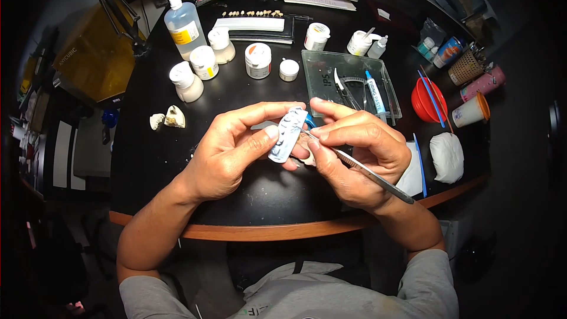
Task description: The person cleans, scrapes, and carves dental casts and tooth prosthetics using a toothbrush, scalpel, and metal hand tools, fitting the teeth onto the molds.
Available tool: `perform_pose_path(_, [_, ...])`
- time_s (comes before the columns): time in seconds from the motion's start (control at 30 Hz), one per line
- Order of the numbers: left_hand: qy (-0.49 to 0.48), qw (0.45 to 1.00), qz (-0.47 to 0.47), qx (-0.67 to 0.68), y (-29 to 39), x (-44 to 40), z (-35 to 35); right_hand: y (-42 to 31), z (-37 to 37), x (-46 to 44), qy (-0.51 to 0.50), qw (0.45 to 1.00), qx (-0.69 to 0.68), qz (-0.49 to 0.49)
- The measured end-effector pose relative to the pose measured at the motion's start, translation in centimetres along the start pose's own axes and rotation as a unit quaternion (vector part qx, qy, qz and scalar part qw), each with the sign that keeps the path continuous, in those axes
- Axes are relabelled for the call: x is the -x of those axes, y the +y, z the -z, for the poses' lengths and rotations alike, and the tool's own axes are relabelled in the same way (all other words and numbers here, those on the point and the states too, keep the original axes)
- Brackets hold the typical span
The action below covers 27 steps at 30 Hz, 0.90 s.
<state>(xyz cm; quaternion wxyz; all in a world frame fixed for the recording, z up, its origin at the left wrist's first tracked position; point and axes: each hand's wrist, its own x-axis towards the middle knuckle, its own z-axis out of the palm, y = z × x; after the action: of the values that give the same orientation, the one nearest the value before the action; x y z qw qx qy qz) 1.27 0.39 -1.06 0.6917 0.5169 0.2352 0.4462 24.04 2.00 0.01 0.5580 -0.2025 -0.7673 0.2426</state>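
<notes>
My left hand (pixel 233 150) grips a pale blue-white moulded piece (pixel 286 136) with dark tooth-shaped hollows, thumb on its near face and fingers behind it. In my right hand (pixel 363 153) is a slim metal instrument (pixel 378 178), pinched like a pen. Its tip points at the right edge of the moulded piece; whether it touches cannot be made out. Something blue (pixel 310 121) shows between the hands, just behind the piece. A beige object (pixel 308 155) is partly visible below, mostly hidden by my fingers.
Behind the hands stand several white jars (pixel 258 61) and a large bottle (pixel 185 26). A glass plate (pixel 319 74) carries tweezers and a blue-white syringe (pixel 375 94). At right are a red bowl (pixel 422 103) and white wad (pixel 447 158); at left, small tooth models (pixel 175 117).
</notes>
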Motion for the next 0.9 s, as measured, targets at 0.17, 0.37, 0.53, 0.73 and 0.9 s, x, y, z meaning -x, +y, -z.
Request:
perform_pose_path(0.17, [-0.001, 1.000, 0.008, -0.009, 0.03, 0.08, -0.08, 0.21, -0.49, 0.25, 0.015, 0.999, -0.048, -0.016])
perform_pose_path(0.37, [0.014, 0.999, 0.028, -0.014, 0.45, 0.11, -0.27, 0.35, -0.62, 0.30, 0.018, 0.999, -0.051, -0.006])
perform_pose_path(0.53, [0.022, 0.999, 0.036, -0.009, 0.47, 0.12, -0.31, 0.15, -0.52, 0.27, 0.009, 0.999, -0.042, -0.019])
perform_pose_path(0.73, [0.021, 0.999, 0.004, -0.030, -0.02, 0.11, -0.23, -0.02, -0.55, 0.22, 0.011, 0.999, -0.032, 0.001])
perform_pose_path(0.9, [0.016, 1.000, 0.012, 0.019, -0.43, 0.16, -0.18, 0.09, -0.73, 0.55, 0.011, 0.999, -0.028, 0.021])
